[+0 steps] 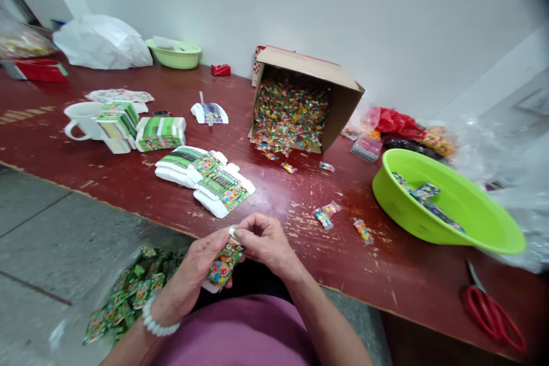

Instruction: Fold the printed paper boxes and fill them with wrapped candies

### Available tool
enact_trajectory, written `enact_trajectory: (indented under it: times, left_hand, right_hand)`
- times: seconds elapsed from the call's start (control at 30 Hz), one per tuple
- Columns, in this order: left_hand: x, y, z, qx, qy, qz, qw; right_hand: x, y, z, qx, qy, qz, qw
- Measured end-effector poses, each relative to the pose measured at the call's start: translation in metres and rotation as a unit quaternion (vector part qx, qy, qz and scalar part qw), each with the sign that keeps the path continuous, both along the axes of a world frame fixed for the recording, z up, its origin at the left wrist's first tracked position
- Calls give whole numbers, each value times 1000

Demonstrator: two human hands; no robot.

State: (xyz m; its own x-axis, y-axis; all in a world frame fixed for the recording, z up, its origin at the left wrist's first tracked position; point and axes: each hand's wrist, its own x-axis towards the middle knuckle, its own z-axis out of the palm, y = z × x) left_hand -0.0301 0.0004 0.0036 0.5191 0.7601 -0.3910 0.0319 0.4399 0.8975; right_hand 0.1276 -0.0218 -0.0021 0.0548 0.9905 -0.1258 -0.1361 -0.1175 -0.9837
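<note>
Both hands hold one small green printed carton (223,263) over my lap at the table's near edge. My left hand (195,274) grips its lower side, fingers curled round it. My right hand (266,240) pinches the white flap at its top end. Just beyond on the red table (300,223) lies a stack of flat green-and-white cartons (206,178). A few small candy packets (326,214) lie to the right of my hands. A tipped cardboard box (300,97) spills many coloured candy packets.
A lime basin (454,206) holding a few cartons sits right; red scissors (493,311) lie at the near right edge. Folded cartons (160,132) and a white mug (83,120) stand left. A bag of finished cartons (128,291) rests on the floor.
</note>
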Motion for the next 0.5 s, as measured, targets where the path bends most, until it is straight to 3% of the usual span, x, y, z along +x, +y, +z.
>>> enact_trajectory:
  times: [0.07, 0.33, 0.43, 0.5]
  left_hand:
    - [0, 1, 2, -2, -12, 2, 1000]
    - [-4, -5, -8, -12, -42, 39, 998]
    - [-2, -6, -9, -15, -24, 41, 999]
    - [-1, -5, -8, -33, -6, 46, 998]
  right_hand:
    - [1, -1, 0, 12, -20, 4, 1000]
    - [-9, -20, -10, 200, -152, 12, 968]
    - [-11, -17, -17, 200, -227, 7, 953]
    - [0, -3, -21, 156, -267, 25, 951]
